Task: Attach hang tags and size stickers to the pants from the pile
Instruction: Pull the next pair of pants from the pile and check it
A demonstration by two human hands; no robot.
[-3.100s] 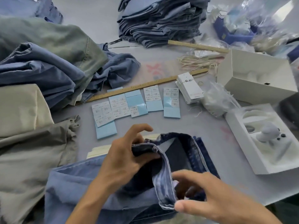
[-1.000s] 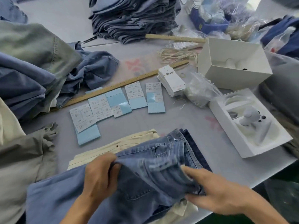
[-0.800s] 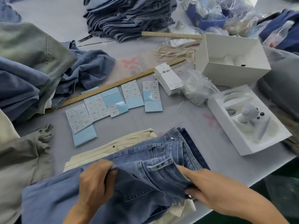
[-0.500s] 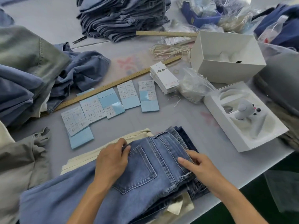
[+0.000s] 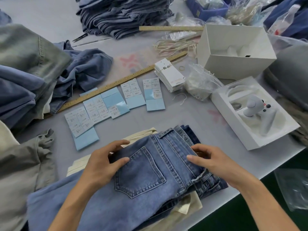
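**Hands settle a fresh pair of jeans, tagging not yet begun**

Left hand [image 5: 101, 165] lies low and centre in the frame, fingers loosely curved over the blue jeans [image 5: 143, 177], thumb touching the edge of the back pocket [image 5: 140, 172]. Right hand [image 5: 211, 161] rests on the waistband, fingers nearly straight, pressing rather than pinching. The jeans lie pocket-up at the bottom centre on the bench [image 5: 183, 117], atop other folded pairs.

No tag or sticker shows on this pair, so both steps look still to do. Size sticker sheets [image 5: 115, 104] sit in a row mid-frame, several already partly peeled. The hang tags [image 5: 170, 75] are stacked just right of them, with string [image 5: 173, 46] above. A folded stack of jeans [image 5: 125, 14] sits at the top; a loose pile [image 5: 25, 77] waits at left.

Print on the stickers is too small to read; the top tag bears dark characters, illegible.
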